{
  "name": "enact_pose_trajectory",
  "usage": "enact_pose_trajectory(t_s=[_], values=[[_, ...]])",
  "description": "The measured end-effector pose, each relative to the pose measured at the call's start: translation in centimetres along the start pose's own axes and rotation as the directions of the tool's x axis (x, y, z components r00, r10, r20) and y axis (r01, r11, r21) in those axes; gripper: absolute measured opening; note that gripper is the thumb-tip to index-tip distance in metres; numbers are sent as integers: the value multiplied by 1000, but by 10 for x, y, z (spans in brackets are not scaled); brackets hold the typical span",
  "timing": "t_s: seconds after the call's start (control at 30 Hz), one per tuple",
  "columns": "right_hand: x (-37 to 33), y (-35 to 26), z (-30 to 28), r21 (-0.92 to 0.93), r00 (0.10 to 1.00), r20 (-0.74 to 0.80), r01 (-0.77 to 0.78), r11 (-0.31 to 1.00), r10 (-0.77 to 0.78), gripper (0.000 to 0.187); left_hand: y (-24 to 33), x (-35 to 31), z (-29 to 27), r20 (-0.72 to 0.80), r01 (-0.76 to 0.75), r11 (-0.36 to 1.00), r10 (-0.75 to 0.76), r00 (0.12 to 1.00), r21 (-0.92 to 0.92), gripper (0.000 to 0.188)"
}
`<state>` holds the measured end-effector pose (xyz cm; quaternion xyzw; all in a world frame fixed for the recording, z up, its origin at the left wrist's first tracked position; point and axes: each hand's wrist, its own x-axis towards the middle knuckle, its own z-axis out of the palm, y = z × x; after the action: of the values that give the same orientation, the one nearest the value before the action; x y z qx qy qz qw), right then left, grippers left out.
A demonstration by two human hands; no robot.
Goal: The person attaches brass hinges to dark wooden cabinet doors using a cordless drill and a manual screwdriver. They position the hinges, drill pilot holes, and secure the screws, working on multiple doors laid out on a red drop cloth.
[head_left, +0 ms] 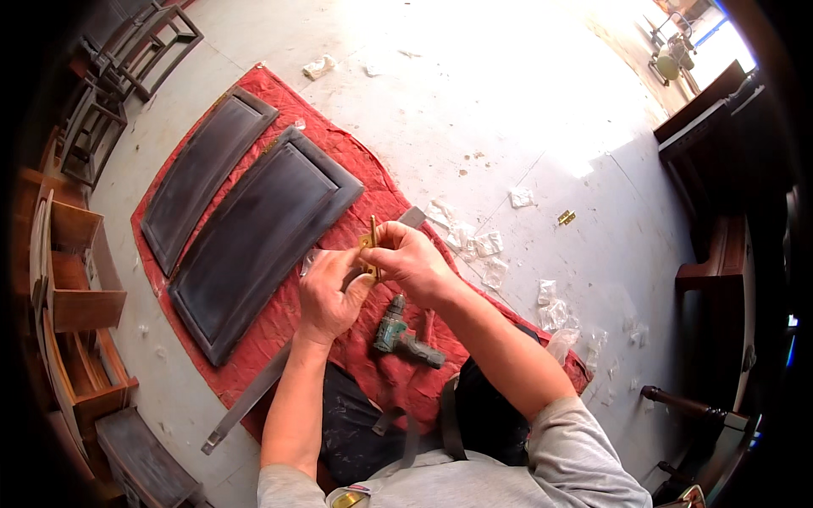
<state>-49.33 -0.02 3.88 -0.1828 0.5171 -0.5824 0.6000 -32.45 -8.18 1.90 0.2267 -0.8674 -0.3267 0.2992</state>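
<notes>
In front of me, my left hand [329,292] and my right hand [410,261] meet on a small brass hinge [373,227]. Fingers of both hands are closed round it, so much of the hinge is hidden; its pin end sticks up above them. Close below the hands, a green and black cordless drill [396,337] lies on the red cloth [373,188]. A long grey wooden rail [254,391] passes beneath my left forearm. Two dark panelled doors, a narrower one [203,173] and a wider one [262,233], lie on the cloth to the left.
On the floor to the right lie another brass hinge [566,218] and several crumpled clear plastic bags [487,244]. Wooden drawers [85,309] and dark stool frames [157,51] stand along the left. Dark furniture [720,250] lines the right side.
</notes>
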Motion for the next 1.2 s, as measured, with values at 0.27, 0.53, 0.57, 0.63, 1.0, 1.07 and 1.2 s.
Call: enact_pose_trajectory(t_s=[0.27, 0.53, 0.57, 0.63, 1.0, 1.07, 1.2], values=[[8, 16, 15, -93, 999, -43, 26, 995, -30, 18, -12, -8, 7, -9, 222, 946, -231, 973, -237, 15], [1, 4, 11, -504, 997, -10, 61, 862, -77, 23, -20, -10, 8, 19, 340, 831, -370, 929, -441, 12], [0, 1, 12, -525, 995, -12, 74, 848, -95, 23, -21, -10, 7, 30, 359, 802, -394, 919, -478, 12], [-2, -2, 14, -566, 991, -16, 100, 818, -132, 23, -22, -11, 6, 57, 396, 737, -439, 897, -548, 12], [1, 11, -1, -702, 996, 73, 94, 706, -59, 35, -17, -1, 7, 144, 443, 696, -445, 884, -565, 19], [-2, 0, -2, -709, 999, 46, 45, 704, -17, 37, -25, 1, 2, 239, 511, 654, -463, 853, -558, 20], [-2, -19, -33, -659, 965, -187, 14, 752, -182, 34, -31, 10, -1, 394, 636, 479, -514, 762, -606, 17]])
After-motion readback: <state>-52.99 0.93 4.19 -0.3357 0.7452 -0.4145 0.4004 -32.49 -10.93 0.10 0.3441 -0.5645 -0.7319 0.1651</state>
